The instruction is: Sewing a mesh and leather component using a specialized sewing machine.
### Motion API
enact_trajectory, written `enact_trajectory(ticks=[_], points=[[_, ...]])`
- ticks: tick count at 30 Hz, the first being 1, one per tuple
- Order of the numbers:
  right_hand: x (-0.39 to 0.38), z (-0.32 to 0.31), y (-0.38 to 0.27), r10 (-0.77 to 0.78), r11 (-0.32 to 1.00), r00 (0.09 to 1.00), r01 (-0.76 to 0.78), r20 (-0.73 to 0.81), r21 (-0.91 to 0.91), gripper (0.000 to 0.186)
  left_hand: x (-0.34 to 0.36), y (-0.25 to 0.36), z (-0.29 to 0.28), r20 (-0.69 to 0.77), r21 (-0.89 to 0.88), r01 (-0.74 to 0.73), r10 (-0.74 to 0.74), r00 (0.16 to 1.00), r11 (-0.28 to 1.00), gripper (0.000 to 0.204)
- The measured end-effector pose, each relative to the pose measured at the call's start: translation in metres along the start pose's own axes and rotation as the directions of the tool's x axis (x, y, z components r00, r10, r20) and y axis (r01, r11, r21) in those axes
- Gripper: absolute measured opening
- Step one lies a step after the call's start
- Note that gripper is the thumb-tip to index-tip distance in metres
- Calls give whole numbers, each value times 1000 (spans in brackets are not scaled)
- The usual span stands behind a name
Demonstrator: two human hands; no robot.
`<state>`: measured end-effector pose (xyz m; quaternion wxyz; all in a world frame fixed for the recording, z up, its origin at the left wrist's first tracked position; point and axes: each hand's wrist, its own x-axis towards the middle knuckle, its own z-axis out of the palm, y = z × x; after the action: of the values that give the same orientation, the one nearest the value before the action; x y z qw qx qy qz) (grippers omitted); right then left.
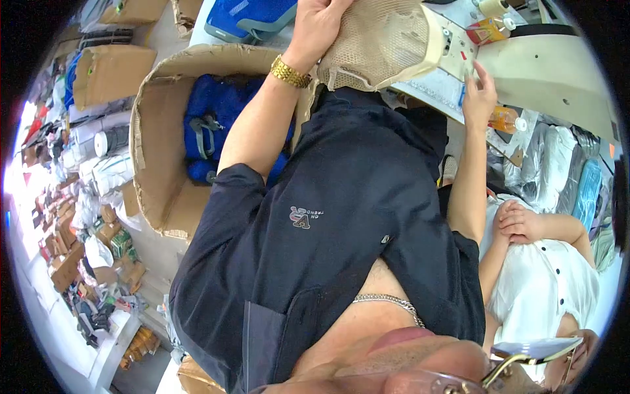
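My left hand (315, 36), at the top centre, grips a beige mesh fabric piece (374, 39) with a pale padded edge. The piece lies over the front of a cream sewing machine (541, 72), beside its metal plate (453, 49). My right hand (480, 95) is raised just right of the mesh, by the machine, with its fingers loosely bent and apart; I cannot make out anything held in it.
A cardboard box (161, 144) of blue padded items (216, 118) stands at left, below a blue bag (246, 16). Bottles (485, 29) stand by the machine. A person in white (538, 276) sits at right, hands clasped. Cartons and bagged goods (85, 230) crowd the far left.
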<state>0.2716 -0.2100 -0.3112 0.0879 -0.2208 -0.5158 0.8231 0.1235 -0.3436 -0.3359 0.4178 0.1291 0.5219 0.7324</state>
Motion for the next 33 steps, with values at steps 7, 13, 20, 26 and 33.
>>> enact_trajectory(ticks=[7, 13, 20, 26, 33], points=[[-32, -41, 32, -87, 849, 959, -69, 268, 523, 19, 39, -13, 27, 145, 644, -313, 290, 946, 698, 29], [-42, -63, 54, 79, 892, 980, -152, 182, 427, 13, 48, -16, 49, 116, 639, -432, 475, 872, 637, 31], [-57, -202, 49, 107, 985, 949, -61, -298, 159, 33, 82, -42, 60, -66, 537, -339, 439, 896, 773, 34], [-27, -294, 90, -146, 570, 731, -489, -667, -660, 30, 99, -48, 83, -25, 535, -381, 465, 885, 754, 32], [-7, -202, -2, -113, 931, 982, 52, -149, -360, 35, 102, -3, 114, 314, 317, -460, 366, 876, 829, 26]])
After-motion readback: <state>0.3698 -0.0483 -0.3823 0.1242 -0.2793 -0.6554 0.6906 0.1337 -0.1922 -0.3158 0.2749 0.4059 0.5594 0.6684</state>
